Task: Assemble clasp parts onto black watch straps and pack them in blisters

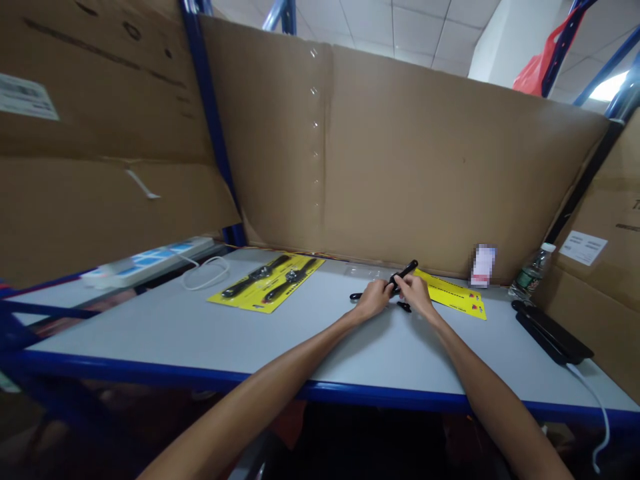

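Observation:
My left hand [373,297] and my right hand [416,293] meet over the grey table [200,333], both with fingers closed on a slim black tool [404,272] that sticks up and to the right. Small black parts [404,307] lie on the table just under the hands. A yellow backing card [453,292] lies flat right behind my right hand. Further left, a finished yellow card carrying two black tools [267,283] lies on the table.
Tall cardboard sheets [400,160] wall in the back of the table. A white power strip [145,261] with a coiled cable sits at the far left. A water bottle [531,272] and a black flat device [553,332] are at the right.

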A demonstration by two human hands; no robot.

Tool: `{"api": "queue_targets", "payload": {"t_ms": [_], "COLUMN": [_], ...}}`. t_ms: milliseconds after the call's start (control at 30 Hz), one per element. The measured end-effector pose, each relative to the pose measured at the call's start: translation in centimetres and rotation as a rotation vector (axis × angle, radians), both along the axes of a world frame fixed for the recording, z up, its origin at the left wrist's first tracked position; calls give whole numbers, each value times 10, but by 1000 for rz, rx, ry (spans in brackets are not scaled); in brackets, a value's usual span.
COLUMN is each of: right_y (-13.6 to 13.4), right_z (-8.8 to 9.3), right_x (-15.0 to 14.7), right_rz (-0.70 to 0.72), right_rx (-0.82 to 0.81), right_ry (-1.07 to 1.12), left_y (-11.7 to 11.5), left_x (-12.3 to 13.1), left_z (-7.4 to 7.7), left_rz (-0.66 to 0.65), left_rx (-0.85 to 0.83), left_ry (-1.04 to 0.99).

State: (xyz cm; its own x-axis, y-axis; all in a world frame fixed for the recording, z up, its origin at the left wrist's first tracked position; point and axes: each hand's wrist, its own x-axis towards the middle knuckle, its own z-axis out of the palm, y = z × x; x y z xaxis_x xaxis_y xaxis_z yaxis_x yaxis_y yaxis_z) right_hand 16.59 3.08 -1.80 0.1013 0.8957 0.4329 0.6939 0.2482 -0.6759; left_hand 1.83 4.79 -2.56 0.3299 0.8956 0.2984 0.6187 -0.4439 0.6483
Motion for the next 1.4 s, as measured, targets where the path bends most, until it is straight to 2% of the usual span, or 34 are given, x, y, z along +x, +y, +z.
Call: {"api": "queue_targets", "payload": {"t_ms": [100,233,300,433,533,700,1033,1267,1400], "right_y": [-3,-10,-12,-10,-6,-3,2,0,-2], "right_z": [0,4,5,6,4,3,-1,10,6], "right_x": [-2,-6,-8,-7,-6,-6,-5,13,18], "right_rz": [1,-24,16,103,95,86,22,55,96], "right_rx": [-3,100,94,-8,-6,29,-14,-92,-178], "right_ry": [4,-39,41,346,412,377,257,45,-31], "left_y": [-1,0,0,-1,-3,-4,-12,-3,4], "left_x": [0,0,0,0,1,3,-1,-5,-7], "left_z": [0,0,0,-1,-2,0,2,11,11], "left_rz": [-6,-8,-9,-24,-32,-22,16,61,88], "left_rx": [1,4,4,10,18,10,34,-111,-213], "left_ry": [5,6,7,15,32,65,135,-114,-235]}}
